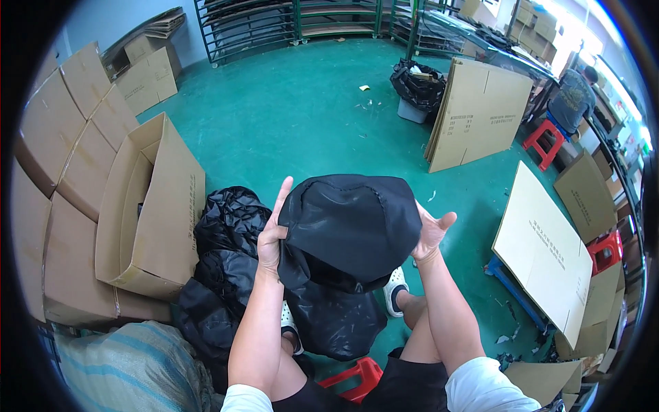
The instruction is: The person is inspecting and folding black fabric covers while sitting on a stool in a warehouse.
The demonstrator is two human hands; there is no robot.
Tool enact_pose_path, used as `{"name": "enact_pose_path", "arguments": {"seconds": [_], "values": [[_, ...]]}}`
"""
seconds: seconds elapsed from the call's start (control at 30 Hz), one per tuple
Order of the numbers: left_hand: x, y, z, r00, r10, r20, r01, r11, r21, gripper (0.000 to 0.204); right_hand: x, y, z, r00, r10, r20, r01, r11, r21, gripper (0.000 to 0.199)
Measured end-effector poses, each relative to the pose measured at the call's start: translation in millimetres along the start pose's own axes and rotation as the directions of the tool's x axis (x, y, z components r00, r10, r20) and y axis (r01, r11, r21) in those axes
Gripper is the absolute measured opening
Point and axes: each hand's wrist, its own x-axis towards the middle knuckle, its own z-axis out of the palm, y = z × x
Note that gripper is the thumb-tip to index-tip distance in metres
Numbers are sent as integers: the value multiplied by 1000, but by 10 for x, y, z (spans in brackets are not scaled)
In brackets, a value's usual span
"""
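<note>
Between my hands, above my knees, hangs a rounded black fabric piece (343, 220) with a seam along its right part and a dark fold along its lower edge; its exact kind is unclear. My left hand (272, 237) grips its left edge, thumb over the front and one finger stretched up. At the right edge is my right hand (432, 233), thumb pointing outward and the other fingers partly hidden behind the fabric, which it holds up. Below, a large shiny black sheet (336, 319) lies between my feet, joining a heap of crumpled black material (230, 240) on the left.
An open cardboard box (168, 206) and stacked cartons (72, 137) stand left, above a striped woven sack (137, 357). Flattened cardboard (480, 113) leans right of a lined bin (415, 103). A cardboard sheet (546, 250) tilts nearby. A person (573, 99) sits far right.
</note>
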Motion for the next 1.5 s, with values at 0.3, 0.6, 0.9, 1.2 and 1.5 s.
{"name": "enact_pose_path", "arguments": {"seconds": [0.3, 0.6, 0.9, 1.2, 1.5], "values": [[-49, 54, -150, 978, 70, -197, -67, 998, 22, 89, -9, 89, 96, 994, -16, -105, -2, 986, -166, 93], [-71, 87, -211, 920, 37, -391, -50, 998, -23, 68, 90, 141, -111, 918, 71, -389, -232, 894, -384, 39], [-84, -63, -135, 855, -239, -460, 447, 787, 424, 52, -40, -162, -485, 937, 162, -308, -148, 987, 67, 40], [-74, -168, -185, 765, -200, -612, 461, 833, 305, 30, 180, 162, -63, 679, -120, -724, -257, 885, -387, 32], [-127, -72, -276, 635, -241, -734, 481, 867, 132, 26, 121, 61, 69, 906, -43, -422, -83, 958, -275, 50]]}}
